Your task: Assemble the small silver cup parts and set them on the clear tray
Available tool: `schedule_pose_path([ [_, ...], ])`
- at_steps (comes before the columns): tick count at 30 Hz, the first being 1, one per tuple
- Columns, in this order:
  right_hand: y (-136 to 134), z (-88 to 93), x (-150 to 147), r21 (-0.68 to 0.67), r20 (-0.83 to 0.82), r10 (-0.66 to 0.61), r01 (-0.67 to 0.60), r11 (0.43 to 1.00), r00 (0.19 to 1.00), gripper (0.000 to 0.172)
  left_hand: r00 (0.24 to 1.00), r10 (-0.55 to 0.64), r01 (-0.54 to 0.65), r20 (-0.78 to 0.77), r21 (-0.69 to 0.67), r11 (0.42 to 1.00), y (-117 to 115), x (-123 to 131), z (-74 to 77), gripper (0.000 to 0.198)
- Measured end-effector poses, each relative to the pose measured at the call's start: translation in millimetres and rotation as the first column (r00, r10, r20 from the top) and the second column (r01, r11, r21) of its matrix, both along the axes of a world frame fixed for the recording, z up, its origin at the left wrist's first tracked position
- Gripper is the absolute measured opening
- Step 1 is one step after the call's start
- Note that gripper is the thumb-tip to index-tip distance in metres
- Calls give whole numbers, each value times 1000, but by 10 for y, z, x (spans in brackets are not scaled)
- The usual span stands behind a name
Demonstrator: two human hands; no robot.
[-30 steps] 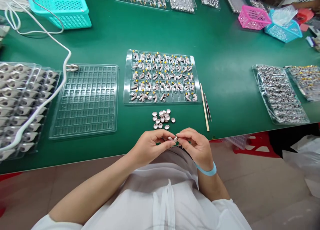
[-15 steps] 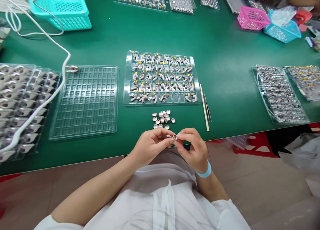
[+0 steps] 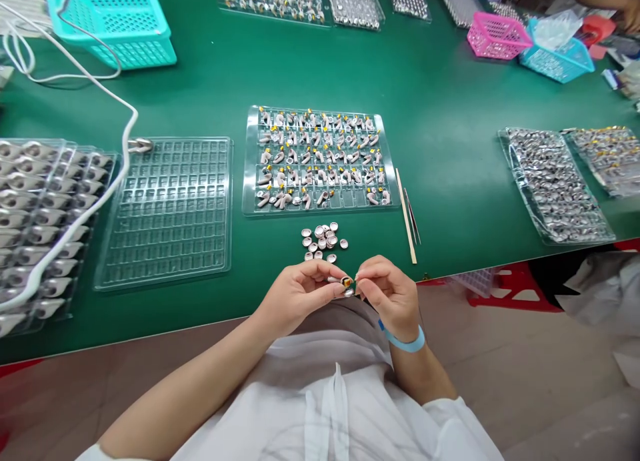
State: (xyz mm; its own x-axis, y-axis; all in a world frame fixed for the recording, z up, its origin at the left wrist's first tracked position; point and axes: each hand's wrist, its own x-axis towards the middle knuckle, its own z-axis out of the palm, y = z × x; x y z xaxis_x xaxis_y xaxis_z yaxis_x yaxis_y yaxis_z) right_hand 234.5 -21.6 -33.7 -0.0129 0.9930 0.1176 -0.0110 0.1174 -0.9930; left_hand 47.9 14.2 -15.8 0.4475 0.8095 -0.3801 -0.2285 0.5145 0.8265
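A small earbud part is pinched endwise between left hand and right hand, its long axis laid crosswise

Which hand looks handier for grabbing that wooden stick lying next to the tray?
Probably the right hand. The wooden stick lies just beyond its knuckles, to the right of the loose caps; the left hand would have to reach across. Both hands pinch the small part.

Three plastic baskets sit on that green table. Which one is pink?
The small pink basket at the far right end, right beside a blue basket. The bigger teal basket stands at the far left.
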Motion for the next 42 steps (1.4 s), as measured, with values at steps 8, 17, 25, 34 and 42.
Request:
schedule_pose_path([
  [8,82,109,40,-121,143,120,-103,987,982,4,995,-32,44,-94,120,992,-27,-33,-36,14],
  [17,56,149,15,-181,251,120,-75,981,960,3,932,8,161,-362,434,887,-29,-58,-31,12],
  [25,44,195,-2,-205,242,128,-78,976,962,6,899,64,221,-434,574,788,-53,-54,-73,12],
  [34,48,187,-3,-242,205,142,-90,966,968,6,884,85,249,-459,618,745,-65,-55,-108,12],
  [42,54,146,-45,-270,162,141,-94,958,977,7,895,107,233,-433,659,715,-72,-50,-129,13],
])
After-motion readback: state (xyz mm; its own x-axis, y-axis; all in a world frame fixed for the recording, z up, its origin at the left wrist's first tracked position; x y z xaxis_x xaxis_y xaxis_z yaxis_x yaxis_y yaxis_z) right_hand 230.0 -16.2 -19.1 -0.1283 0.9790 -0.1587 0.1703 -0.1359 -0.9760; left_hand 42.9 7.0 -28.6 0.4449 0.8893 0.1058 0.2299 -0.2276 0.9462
